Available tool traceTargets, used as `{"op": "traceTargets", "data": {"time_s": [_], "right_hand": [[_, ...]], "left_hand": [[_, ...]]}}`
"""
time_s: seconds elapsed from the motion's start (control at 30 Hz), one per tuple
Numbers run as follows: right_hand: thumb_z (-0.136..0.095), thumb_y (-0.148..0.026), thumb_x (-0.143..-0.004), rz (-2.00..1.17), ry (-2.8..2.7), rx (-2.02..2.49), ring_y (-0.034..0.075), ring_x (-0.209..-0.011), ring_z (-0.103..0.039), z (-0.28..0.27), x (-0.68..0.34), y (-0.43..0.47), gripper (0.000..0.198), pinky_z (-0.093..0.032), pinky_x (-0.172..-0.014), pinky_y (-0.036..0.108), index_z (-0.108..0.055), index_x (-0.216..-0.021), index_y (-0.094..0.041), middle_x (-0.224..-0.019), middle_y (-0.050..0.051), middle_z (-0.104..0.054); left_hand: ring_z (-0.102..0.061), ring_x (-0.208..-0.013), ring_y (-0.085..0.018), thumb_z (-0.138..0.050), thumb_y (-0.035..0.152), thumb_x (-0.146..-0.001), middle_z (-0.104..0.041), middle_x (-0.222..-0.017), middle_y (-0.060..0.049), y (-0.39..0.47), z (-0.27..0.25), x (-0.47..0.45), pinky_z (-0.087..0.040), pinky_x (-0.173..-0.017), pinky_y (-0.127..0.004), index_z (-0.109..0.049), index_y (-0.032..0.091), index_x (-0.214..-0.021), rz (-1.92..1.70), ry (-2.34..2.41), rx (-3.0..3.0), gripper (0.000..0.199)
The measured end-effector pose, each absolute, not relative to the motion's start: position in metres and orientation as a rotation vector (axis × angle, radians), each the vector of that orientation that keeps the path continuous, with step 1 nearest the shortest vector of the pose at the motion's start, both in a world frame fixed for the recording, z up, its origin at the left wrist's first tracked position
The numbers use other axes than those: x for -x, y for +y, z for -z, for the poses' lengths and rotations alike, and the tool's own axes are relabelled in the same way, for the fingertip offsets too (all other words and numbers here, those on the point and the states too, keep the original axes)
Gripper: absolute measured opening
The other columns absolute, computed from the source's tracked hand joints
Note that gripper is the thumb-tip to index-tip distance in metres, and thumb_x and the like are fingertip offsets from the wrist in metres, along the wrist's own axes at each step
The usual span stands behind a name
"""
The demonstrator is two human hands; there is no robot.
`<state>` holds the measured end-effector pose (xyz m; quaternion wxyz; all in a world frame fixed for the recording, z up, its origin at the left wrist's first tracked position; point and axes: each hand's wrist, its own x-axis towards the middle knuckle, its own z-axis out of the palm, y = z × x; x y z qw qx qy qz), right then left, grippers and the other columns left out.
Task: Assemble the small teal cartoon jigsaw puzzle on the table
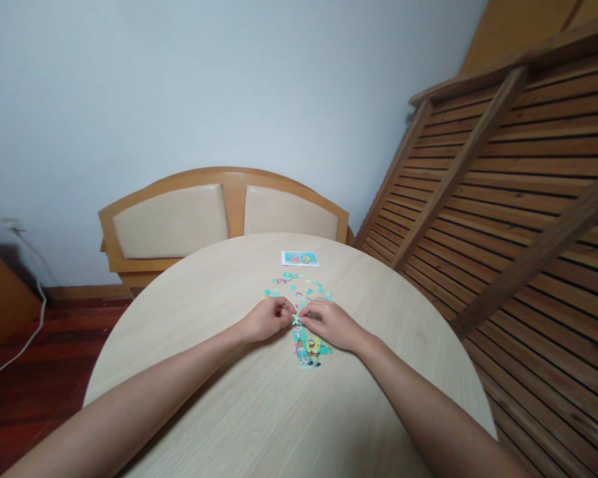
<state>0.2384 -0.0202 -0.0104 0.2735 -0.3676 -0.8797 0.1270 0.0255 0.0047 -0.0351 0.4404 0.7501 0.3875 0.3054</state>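
Observation:
Between the fingertips of both hands is a small green puzzle piece [296, 319], held just above the table. My left hand [268, 319] pinches it from the left, and my right hand [333, 323] pinches it from the right. Right below them lies a partly joined jigsaw puzzle [313, 346] with a yellow cartoon figure on a teal ground; my right hand hides some of its upper part. Beyond my fingers, several loose puzzle pieces [292, 275] in teal, green and pink are scattered.
A picture card [299, 258] lies at the far side of the round wooden table [199, 405]. Behind the table stands a padded headboard [174, 222] against the wall. A slatted wooden frame [508, 199] leans at the right. A white cable [40, 318] runs down at the left.

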Motion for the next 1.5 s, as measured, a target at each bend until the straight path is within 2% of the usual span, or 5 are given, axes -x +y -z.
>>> {"op": "traceTargets", "data": {"time_s": [0.3,0.7,1.0,1.3,1.5], "right_hand": [[-0.066,-0.028,-0.089,-0.302,-2.479,0.880,0.020,-0.094,-0.063,0.009,-0.241,-0.021,0.012,-0.045,-0.087,0.032,-0.072,-0.098,-0.022,-0.094,0.004,-0.073],[-0.066,-0.026,-0.089,-0.272,-2.532,0.852,0.020,-0.093,-0.062,0.003,-0.241,-0.023,0.009,-0.045,-0.088,0.035,-0.072,-0.094,-0.021,-0.093,0.005,-0.072],[-0.066,-0.027,-0.089,-0.256,-2.534,0.865,0.020,-0.094,-0.062,0.007,-0.242,-0.021,0.010,-0.045,-0.089,0.035,-0.072,-0.093,-0.020,-0.093,0.005,-0.072],[-0.066,-0.027,-0.089,-0.274,-2.525,0.861,0.020,-0.093,-0.062,0.007,-0.243,-0.021,0.010,-0.045,-0.088,0.035,-0.072,-0.092,-0.021,-0.093,0.005,-0.072],[-0.066,-0.026,-0.088,-0.284,-2.518,0.855,0.020,-0.093,-0.062,0.008,-0.243,-0.021,0.009,-0.045,-0.089,0.035,-0.072,-0.093,-0.021,-0.093,0.005,-0.072]], "left_hand": [[-0.052,-0.060,-0.012,-0.052,0.019,-0.075,-0.063,-0.066,0.000,-0.005,0.020,-0.021,-0.036,-0.056,-0.021,-0.069,0.014,-0.075,-0.631,1.213,-2.167,0.018],[-0.048,-0.055,-0.012,-0.057,0.023,-0.076,-0.058,-0.059,0.000,-0.012,0.012,-0.023,-0.031,-0.052,-0.021,-0.065,0.016,-0.066,-0.517,1.361,-2.232,0.015],[-0.053,-0.059,-0.014,-0.054,0.027,-0.082,-0.066,-0.067,-0.002,-0.009,0.011,-0.018,-0.034,-0.055,-0.022,-0.070,0.017,-0.074,-0.444,1.330,-2.286,0.020],[-0.051,-0.057,-0.013,-0.058,0.023,-0.078,-0.063,-0.064,-0.001,-0.011,0.011,-0.018,-0.032,-0.054,-0.022,-0.068,0.017,-0.070,-0.459,1.348,-2.274,0.014],[-0.054,-0.063,-0.015,-0.052,0.026,-0.087,-0.067,-0.072,-0.003,-0.007,0.013,-0.017,-0.036,-0.059,-0.023,-0.069,0.015,-0.081,-0.543,1.239,-2.305,0.021]]}}
